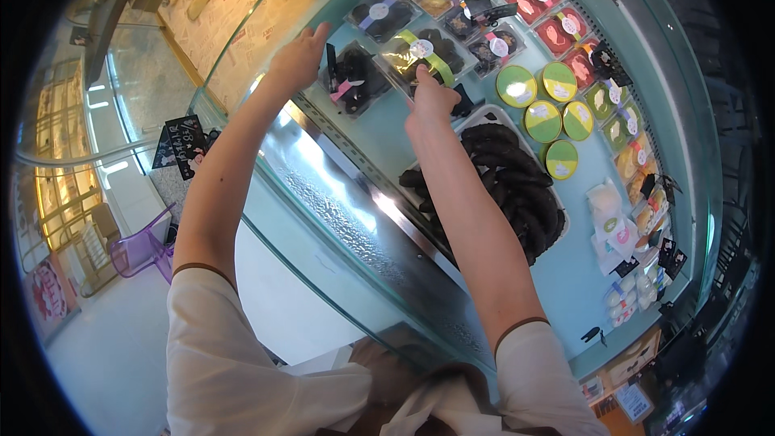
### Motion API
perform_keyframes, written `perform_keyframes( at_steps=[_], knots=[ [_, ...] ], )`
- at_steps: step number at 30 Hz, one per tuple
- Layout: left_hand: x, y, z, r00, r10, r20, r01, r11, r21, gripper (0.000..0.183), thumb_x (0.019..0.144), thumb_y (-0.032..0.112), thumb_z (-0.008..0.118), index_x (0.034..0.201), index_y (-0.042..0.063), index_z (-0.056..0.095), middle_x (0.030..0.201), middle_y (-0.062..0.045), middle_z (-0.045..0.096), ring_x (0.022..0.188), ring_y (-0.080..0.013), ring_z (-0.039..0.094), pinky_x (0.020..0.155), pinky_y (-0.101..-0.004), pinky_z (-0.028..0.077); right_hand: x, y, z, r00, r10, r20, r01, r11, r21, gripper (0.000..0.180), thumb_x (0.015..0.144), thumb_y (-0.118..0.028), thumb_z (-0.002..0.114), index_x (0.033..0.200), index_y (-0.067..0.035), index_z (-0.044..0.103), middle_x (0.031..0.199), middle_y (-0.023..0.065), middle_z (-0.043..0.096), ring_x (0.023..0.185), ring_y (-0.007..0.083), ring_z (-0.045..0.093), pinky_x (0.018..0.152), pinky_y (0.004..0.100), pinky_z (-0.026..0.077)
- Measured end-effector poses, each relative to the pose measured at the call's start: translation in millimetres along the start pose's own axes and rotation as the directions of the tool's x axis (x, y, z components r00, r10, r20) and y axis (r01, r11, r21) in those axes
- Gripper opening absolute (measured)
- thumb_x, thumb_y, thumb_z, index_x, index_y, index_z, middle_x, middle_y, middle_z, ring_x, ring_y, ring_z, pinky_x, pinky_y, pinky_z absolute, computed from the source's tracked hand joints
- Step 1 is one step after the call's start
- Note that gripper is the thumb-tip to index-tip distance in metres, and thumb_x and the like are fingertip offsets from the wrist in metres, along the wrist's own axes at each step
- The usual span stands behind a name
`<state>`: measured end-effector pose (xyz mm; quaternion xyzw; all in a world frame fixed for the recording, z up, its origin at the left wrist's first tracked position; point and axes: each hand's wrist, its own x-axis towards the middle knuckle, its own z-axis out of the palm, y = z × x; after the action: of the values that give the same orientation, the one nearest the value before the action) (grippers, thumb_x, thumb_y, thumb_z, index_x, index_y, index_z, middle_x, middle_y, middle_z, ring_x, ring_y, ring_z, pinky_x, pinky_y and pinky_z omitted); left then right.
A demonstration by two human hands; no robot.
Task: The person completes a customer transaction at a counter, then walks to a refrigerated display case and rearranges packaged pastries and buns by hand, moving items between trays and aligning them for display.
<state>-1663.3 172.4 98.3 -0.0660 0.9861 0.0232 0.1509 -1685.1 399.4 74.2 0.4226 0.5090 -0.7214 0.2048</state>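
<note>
Both my arms reach into a refrigerated glass display case. My right hand (431, 97) is at the near edge of a clear plastic box with a green-yellow band (424, 54), a finger on its lid; whether it grips the box is unclear. My left hand (301, 60) is at the case's left side, fingers stretched forward, near a clear box of dark food with a pink band (354, 82). Below my right hand a white tray (566, 218) holds a heap of dark, curved food pieces (514, 188). Several round green-and-yellow tins (543, 122) stand right of it.
Glass panels and a metal rail (363, 184) run between me and the shelf. More packed boxes (536, 0) and small black signs (611, 63) line the far side. White bags (611, 227) lie at the right. Outside the case at left are a black sign (184, 145) and a purple plastic object (142, 248).
</note>
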Motion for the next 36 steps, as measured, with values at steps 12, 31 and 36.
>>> perform_keyframes(
  at_steps=[12, 31, 36],
  knots=[
    [-6.1, 20.9, -24.7, 0.884, 0.463, 0.061, -0.451, 0.812, 0.370, 0.027, 0.079, 0.001, 0.064, 0.102, 0.013, 0.068, 0.107, -0.005, 0.064, 0.115, -0.0244, 0.059, 0.097, -0.0368, 0.047, 74.6, 45.3, -10.2, 0.995, -0.098, 0.025, 0.099, 0.993, -0.056, 0.064, 0.095, -0.023, 0.073, 0.142, -0.005, 0.033, 0.135, 0.0147, 0.051, 0.114, 0.0249, 0.056, 0.095, 0.0395, 0.047],
    [42.4, -1.4, -3.8, 0.986, -0.115, -0.119, 0.042, 0.870, -0.492, 0.025, 0.083, 0.016, 0.077, 0.102, 0.002, 0.067, 0.092, -0.014, 0.072, 0.087, -0.0287, 0.068, 0.081, -0.0392, 0.052, 82.7, 60.1, -24.6, 0.969, -0.192, 0.153, 0.244, 0.817, -0.522, 0.073, 0.094, -0.030, 0.074, 0.147, 0.002, 0.037, 0.142, 0.0203, 0.047, 0.129, 0.0312, 0.050, 0.107, 0.0431, 0.041],
    [39.5, -12.4, 19.4, 0.981, -0.178, -0.074, 0.106, 0.819, -0.563, 0.029, 0.080, 0.019, 0.079, 0.101, 0.003, 0.067, 0.094, -0.016, 0.071, 0.090, -0.0330, 0.068, 0.081, -0.0414, 0.052, 90.8, 80.1, -37.2, 0.921, -0.268, 0.283, 0.383, 0.760, -0.525, 0.072, 0.094, -0.031, 0.070, 0.147, 0.005, 0.037, 0.132, 0.0216, 0.055, 0.126, 0.0361, 0.054, 0.105, 0.0444, 0.043]
  ],
)
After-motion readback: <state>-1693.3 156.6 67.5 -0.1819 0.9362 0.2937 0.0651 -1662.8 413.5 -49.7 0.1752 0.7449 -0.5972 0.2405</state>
